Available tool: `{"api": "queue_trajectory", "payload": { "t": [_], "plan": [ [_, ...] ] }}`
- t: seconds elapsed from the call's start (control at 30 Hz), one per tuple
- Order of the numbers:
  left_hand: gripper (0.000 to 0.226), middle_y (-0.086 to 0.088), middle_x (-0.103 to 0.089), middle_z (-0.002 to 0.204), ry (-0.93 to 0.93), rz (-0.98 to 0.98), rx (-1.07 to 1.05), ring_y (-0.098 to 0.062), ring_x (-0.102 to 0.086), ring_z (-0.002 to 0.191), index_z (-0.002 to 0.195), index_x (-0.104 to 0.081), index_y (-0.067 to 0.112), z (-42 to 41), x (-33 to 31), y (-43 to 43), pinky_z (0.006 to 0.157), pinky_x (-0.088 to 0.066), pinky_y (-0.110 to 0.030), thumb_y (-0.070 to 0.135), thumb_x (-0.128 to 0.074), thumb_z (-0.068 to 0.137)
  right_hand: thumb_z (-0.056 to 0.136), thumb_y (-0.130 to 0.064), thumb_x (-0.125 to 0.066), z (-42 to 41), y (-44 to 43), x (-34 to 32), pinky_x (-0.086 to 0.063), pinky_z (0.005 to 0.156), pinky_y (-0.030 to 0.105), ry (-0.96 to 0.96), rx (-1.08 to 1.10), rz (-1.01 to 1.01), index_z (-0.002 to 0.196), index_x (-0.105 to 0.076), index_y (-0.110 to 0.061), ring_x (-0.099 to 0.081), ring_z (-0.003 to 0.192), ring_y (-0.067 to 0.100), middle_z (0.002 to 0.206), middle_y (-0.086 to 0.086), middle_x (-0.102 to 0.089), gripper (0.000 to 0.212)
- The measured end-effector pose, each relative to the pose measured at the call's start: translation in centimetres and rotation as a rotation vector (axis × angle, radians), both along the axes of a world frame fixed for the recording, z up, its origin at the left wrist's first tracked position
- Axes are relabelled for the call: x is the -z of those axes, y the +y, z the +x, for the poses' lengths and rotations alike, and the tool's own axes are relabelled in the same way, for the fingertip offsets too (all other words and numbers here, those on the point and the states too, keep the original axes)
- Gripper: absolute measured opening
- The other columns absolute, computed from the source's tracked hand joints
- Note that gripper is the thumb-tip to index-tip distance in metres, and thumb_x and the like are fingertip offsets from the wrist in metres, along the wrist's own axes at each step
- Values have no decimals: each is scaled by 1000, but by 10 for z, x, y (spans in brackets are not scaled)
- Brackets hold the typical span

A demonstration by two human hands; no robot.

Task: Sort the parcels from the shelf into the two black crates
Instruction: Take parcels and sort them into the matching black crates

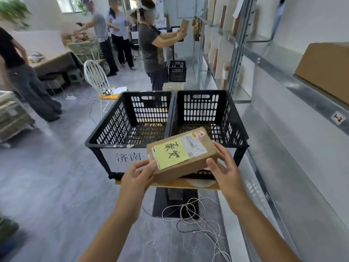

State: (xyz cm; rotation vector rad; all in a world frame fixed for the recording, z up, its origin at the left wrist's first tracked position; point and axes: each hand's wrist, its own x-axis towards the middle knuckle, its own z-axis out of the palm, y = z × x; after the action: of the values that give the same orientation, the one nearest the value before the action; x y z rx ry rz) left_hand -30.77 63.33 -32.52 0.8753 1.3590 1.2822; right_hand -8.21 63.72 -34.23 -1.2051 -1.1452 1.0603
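Left hand [137, 176]: thumb on top of the parcel's [181, 154] near left corner, fingers curled under it, clamped on. Right hand [224, 169]: thumb against the near side face, fingers along the right end, also gripping. Both hands carry the parcel, which is tilted with its far right corner higher.

Parcel: brown cardboard, held in the air above the near rim of the right crate [200, 110], overlapping the wall it shares with the left crate [113, 127]. Its top has a yellow note [171, 154] with handwritten characters and, just beside that, a printed shipping label [192, 144]; the print is too small to read.

Crates: black, perforated, side by side and touching. The left crate's near face has a white sign [128, 157] reading 济南. Both stand on a small table [170, 184] with a black foot.

Cord [188, 210]: loose loops on the floor [56, 176] at the foot.

Shelf [283, 82]: runs along the right and holds a large box [324, 69].

Background: a person [151, 46] holds a brown parcel up at the far shelf.
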Motion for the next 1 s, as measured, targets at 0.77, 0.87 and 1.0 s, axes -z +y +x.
{"api": "queue_trajectory", "payload": {
  "t": [0.77, 0.87, 1.0],
  "plan": [
    [78, 5, -40, 154, 304, 125, 520, -9, -39, 140, 152, -35, 21, -6, 15, 250, 115, -35, -31, 37, -73, 85, 83, -28, -76, -35, 228, -18, -51, 101, 41, 232, 286, -234, 124, -65, -22, -69, 106, 14, 112, -5, -74, 43],
    [78, 11, -34, 156, 441, 194, 615, -7, -32, 143, 153, -31, 28, -4, 22, 279, 117, -30, -31, 43, -70, 87, 84, -29, -76, -19, 242, -4, -50, 101, 42, 203, 329, -273, 123, -66, -22, -68, 108, 17, 112, -4, -74, 41],
    [80, 10, -29, 159, 552, 234, 697, -9, -27, 145, 155, -26, 28, 10, 29, 304, 119, -27, -33, 46, -67, 88, 90, -22, -69, -6, 254, 6, -55, 91, 38, 221, 317, -342, 122, -65, -20, -70, 103, 19, 110, 1, -75, 32]
  ]
}}
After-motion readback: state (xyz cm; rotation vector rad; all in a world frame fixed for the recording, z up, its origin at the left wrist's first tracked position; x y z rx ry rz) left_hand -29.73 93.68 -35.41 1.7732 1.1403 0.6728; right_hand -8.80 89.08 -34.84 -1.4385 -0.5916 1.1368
